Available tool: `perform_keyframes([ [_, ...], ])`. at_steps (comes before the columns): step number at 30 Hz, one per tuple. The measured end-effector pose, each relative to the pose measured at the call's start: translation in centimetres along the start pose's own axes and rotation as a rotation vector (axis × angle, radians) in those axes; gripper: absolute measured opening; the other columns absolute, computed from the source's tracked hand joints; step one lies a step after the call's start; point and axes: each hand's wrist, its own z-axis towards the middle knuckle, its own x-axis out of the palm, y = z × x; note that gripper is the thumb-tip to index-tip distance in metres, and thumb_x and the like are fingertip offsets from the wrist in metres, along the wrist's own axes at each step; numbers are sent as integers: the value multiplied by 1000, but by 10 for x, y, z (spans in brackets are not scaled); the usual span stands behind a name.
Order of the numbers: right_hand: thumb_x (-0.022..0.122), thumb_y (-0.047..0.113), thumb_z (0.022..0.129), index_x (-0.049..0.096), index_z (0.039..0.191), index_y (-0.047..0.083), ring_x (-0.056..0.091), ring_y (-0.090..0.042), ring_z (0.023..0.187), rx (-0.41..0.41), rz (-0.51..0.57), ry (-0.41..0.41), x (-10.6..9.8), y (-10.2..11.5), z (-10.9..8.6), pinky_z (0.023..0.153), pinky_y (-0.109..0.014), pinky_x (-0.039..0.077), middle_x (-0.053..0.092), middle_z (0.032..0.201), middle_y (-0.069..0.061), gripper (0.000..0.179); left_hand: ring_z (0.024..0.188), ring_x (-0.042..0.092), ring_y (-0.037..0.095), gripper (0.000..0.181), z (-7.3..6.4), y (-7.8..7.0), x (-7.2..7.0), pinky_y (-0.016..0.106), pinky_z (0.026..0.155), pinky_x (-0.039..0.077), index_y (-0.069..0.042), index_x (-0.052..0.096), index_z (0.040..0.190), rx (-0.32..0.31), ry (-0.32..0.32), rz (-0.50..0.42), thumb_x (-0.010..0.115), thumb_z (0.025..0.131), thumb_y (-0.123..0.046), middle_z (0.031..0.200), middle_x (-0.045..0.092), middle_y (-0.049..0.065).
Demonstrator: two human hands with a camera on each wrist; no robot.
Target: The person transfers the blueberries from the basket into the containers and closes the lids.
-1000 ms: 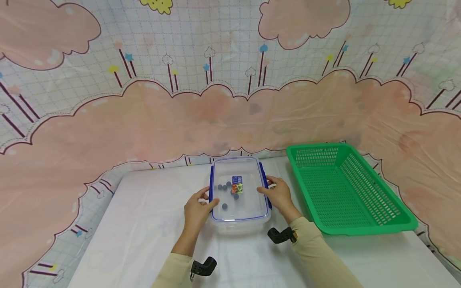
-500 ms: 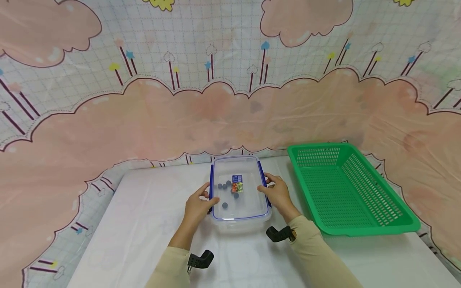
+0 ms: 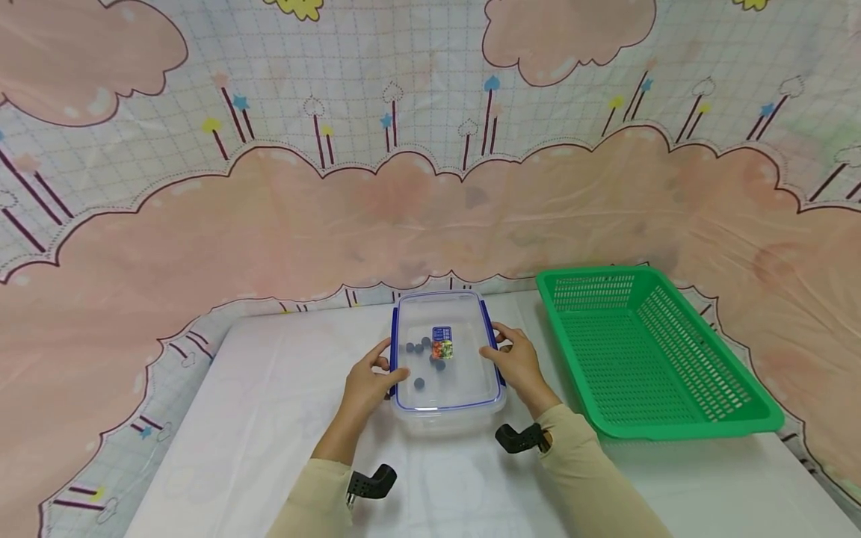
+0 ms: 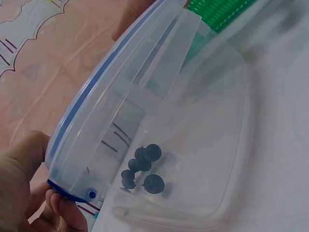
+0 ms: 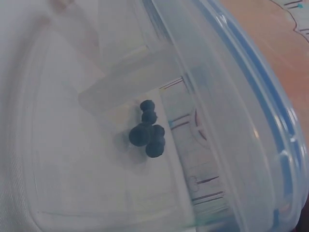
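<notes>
A clear plastic food container [image 3: 464, 314] with a blue-rimmed lid sits on the white table. Inside it lie several blueberries [image 3: 419, 384], also visible through the wall as dark round blueberries [image 4: 154, 184] in the left wrist view. My left hand [image 3: 363, 385] grips the container's left side, thumb on the lid's edge and fingers by the blue latch [image 4: 67, 192]. On the opposite side, my right hand [image 3: 519, 365] has its thumb over the lid's edge and its fingers at the right latch. The right wrist view shows mostly the container's wall [image 5: 241, 145] and the blueberries [image 5: 141, 134].
Right of the container stands a green perforated plastic basket [image 3: 625, 359]. A printed cloth backdrop [image 3: 403, 224] hangs behind the white table [image 3: 269, 403]. A small blue label [image 3: 442, 342] is on the lid.
My left forearm has shifted slightly left and up. Both hands keep their hold on the container's sides, and the container and blueberries stay in place.
</notes>
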Motion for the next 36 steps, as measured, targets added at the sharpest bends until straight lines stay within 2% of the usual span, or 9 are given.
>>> perform_keyframes([
  [13, 72, 9, 86, 52, 142, 7, 46, -15, 82, -10, 39, 29, -2, -3, -1, 65, -25, 41, 51, 109, -11, 59, 73, 50, 15, 74, 3, 4, 0, 23, 56, 49, -22, 44, 149, -1, 45, -77, 78, 83, -13, 96, 46, 4],
  [25, 71, 11, 88, 50, 143, 7, 45, -15, 82, -16, 7, 43, -4, -3, -1, 64, -25, 40, 50, 110, -11, 59, 73, 53, 16, 74, 2, 3, -1, 23, 55, 50, -19, 43, 150, 22, 62, -44, 76, 84, -15, 94, 46, 5],
  [30, 72, 12, 87, 52, 141, 7, 46, -16, 82, -30, -46, 38, -4, -3, 1, 63, -23, 41, 51, 108, -11, 58, 72, 54, 16, 73, 2, 3, -1, 23, 55, 52, -19, 43, 150, 30, 59, 5, 76, 84, -17, 94, 49, 6],
  [32, 73, 13, 86, 53, 140, 5, 49, -18, 81, -50, -96, 49, -5, -1, 2, 63, -23, 42, 53, 107, -12, 58, 70, 55, 16, 73, 2, 3, -3, 24, 55, 54, -18, 43, 150, 46, 67, 52, 76, 85, -19, 94, 50, 7],
  [34, 73, 14, 86, 52, 140, 3, 53, -20, 82, -71, -163, 75, -9, 2, 3, 63, -25, 45, 55, 107, -14, 59, 69, 57, 17, 73, 2, 2, -6, 25, 56, 54, -18, 43, 150, 73, 79, 127, 76, 85, -22, 95, 53, 8],
  [36, 74, 18, 87, 50, 141, 0, 57, -24, 84, -110, -241, 92, -13, 8, 5, 66, -29, 50, 57, 108, -17, 61, 73, 59, 18, 74, 2, -2, -11, 27, 59, 54, -18, 43, 150, 124, 80, 262, 77, 85, -30, 100, 58, 9],
])
